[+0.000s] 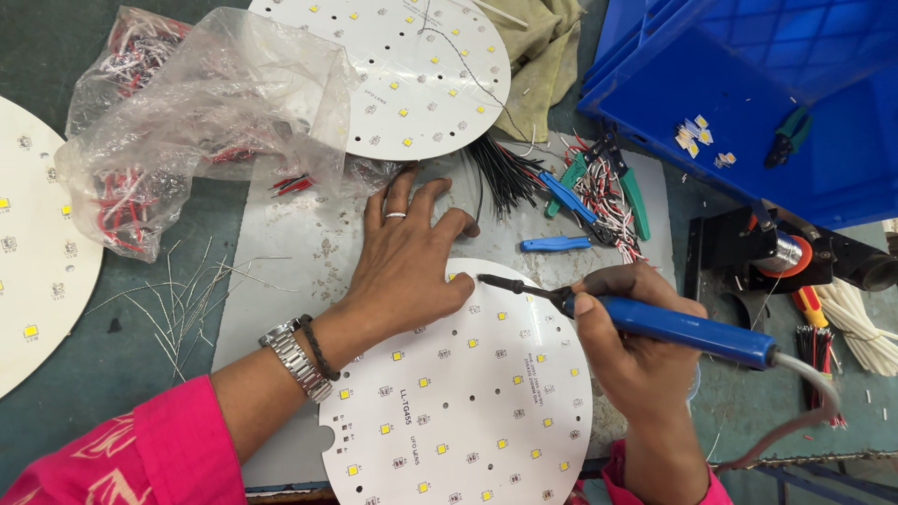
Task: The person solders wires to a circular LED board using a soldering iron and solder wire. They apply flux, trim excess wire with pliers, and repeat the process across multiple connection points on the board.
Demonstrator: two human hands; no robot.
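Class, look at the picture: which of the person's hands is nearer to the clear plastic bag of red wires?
Left. The left hand lies flat just below-right of the plastic bag; the right hand, holding the soldering iron, is farther right.

we are looking at an electronics assembly workshop, the sort where led light panels get wired by hand. round white led boards (458, 402) studded with small yellow chips lie on the worn green table (112, 365), a blue-handled soldering iron (655, 323) is in use, and cut wire ends (182, 299) litter the surface. a plastic bag of red and white leads (178, 122), blue and green cutters (585, 192), a solder spool (781, 252) and a blue crate (748, 93) crowd around.
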